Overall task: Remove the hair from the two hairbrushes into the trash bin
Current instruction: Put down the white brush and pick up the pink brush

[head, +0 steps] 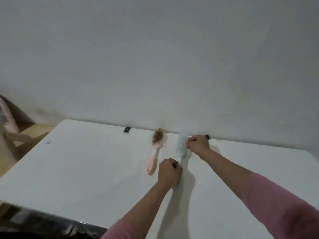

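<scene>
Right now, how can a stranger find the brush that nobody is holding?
Look at the white table, near its far edge by the wall. The pink brush lies flat there, left of the green brush both hands grip. Only its head is full of brown hair.

I am standing at a white table (86, 169) against a plain white wall (155, 57); wooden floor (29, 131) is showing left.

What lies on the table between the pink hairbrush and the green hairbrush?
Nothing: in the head view, only bare white table separates the pink hairbrush from the green hairbrush.
</scene>
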Action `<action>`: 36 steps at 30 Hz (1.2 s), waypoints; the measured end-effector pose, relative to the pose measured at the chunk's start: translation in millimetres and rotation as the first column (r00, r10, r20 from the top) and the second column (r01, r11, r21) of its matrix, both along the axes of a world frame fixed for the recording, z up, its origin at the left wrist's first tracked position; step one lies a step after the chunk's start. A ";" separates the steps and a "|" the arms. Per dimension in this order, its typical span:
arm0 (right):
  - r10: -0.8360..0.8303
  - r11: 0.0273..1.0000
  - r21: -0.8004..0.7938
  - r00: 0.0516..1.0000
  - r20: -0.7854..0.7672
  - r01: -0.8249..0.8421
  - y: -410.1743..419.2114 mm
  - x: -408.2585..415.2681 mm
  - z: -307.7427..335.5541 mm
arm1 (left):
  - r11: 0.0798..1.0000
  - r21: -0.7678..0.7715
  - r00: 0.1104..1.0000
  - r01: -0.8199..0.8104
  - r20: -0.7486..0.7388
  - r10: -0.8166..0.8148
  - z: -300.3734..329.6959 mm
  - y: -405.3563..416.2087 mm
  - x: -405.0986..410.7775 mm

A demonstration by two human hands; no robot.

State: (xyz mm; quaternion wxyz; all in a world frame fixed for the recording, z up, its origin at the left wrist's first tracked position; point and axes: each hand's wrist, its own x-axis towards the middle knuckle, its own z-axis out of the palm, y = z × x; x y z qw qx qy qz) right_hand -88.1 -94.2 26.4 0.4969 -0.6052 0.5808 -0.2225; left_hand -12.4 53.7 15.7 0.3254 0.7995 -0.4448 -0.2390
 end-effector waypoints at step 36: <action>0.114 0.993 -0.003 0.977 -0.179 -0.116 22.0 104.3 -8.0 | 0.962 0.219 0.984 -0.166 0.098 0.147 -16.3 -10.2 86.0</action>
